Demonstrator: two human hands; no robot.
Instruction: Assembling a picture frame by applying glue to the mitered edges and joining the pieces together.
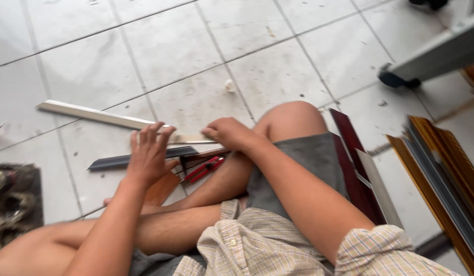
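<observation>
I sit on a tiled floor with my knees bent. My left hand rests fingers spread on a long pale moulding strip that lies across the tiles, pressing it down. My right hand grips the same strip's near end, fingers curled over it. Just below the hands lies a dark grey strip, a brown wooden piece and a red-handled tool beside my leg.
A stack of gold, grey and brown moulding lengths lies at the right. A dark red strip and a white strip lean by my right thigh. A wheeled frame stands at the upper right. Dark clutter sits at the left edge.
</observation>
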